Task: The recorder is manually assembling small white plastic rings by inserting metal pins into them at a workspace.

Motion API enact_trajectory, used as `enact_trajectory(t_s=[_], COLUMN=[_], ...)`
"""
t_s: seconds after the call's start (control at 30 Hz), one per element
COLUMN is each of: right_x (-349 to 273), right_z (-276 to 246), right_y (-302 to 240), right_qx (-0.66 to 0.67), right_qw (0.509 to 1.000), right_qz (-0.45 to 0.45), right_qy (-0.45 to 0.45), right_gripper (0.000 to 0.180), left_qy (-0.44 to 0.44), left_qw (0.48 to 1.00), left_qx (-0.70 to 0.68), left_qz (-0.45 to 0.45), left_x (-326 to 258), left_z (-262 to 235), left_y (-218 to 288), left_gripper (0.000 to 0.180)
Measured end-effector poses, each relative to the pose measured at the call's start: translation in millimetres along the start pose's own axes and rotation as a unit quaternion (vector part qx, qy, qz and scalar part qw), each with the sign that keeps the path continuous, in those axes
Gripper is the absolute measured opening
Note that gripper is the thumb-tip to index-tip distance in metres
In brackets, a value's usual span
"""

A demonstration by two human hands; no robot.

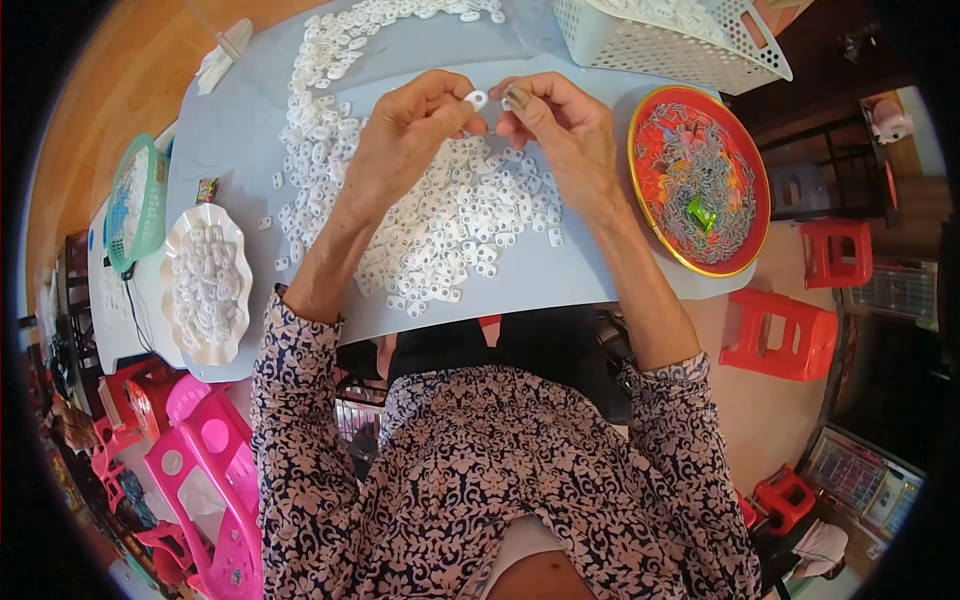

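Above the table, my left hand (415, 130) pinches a small white plastic piece (477, 100) with a hole in it, between thumb and fingertips. Close beside it, my right hand (567, 130) is closed in a pinch too. A bit of white shows at its thumb, but what it holds is too small to make out. Under both hands spreads a loose heap of similar white pieces (430, 230). To the right, a round red tray (764, 190) with a gold rim holds many small grey metal parts, screw-like in shape, and a green wrapper (701, 214).
A white perforated basket (670, 58) of white pieces stands at the far right of the grey-blue table (225, 130). At left are a scalloped dish (240, 285) of white pieces and a green basket (128, 240). A pink chair (205, 480) and red stools (785, 335) stand around.
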State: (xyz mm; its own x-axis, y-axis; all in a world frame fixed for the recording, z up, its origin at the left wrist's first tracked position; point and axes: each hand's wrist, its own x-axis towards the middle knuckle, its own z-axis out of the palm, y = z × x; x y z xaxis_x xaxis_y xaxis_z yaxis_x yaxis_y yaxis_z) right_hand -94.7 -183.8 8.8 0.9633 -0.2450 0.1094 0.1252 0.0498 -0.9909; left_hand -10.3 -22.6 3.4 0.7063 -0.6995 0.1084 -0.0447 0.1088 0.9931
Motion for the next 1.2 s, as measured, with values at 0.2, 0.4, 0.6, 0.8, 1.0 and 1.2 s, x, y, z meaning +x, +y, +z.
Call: enact_trajectory(t_s=[0.2, 0.4, 0.6, 0.8, 1.0, 1.2], right_x=[0.3, -0.8, -2.5, -2.5, -1.4, -2.0], right_z=[4.2, 5.3, 7.3, 6.6, 7.4, 8.7], right_y=[0.5, 0.8, -1.2, -0.2, -4.8, -0.4], right_qx=[0.018, -0.007, -0.019, -0.019, 0.011, 0.033], right_qw=[0.999, 0.999, 0.999, 1.000, 0.999, 0.999], right_qz=[-0.029, -0.019, -0.019, -0.012, -0.011, -0.038], right_qy=[0.010, 0.041, 0.017, 0.002, 0.030, 0.014], right_gripper=[0.015, 0.011, 0.010, 0.011, 0.011, 0.011], left_qy=[0.024, 0.017, -0.016, -0.002, 0.015, 0.054], left_qw=[1.000, 0.973, 0.951, 0.959, 0.993, 0.993], left_qx=[0.007, -0.207, -0.289, -0.260, -0.100, -0.088], left_qz=[-0.018, -0.102, -0.111, -0.110, -0.060, -0.056], left_x=[-5.2, -4.3, -3.3, -5.1, -6.1, -8.4], left_z=[9.7, 1.2, -2.2, 1.4, 4.1, 12.4], left_y=[5.6, -0.6, -5.6, 1.4, -5.3, -5.4], left_gripper=[0.016, 0.023, 0.025, 0.024, 0.021, 0.022])
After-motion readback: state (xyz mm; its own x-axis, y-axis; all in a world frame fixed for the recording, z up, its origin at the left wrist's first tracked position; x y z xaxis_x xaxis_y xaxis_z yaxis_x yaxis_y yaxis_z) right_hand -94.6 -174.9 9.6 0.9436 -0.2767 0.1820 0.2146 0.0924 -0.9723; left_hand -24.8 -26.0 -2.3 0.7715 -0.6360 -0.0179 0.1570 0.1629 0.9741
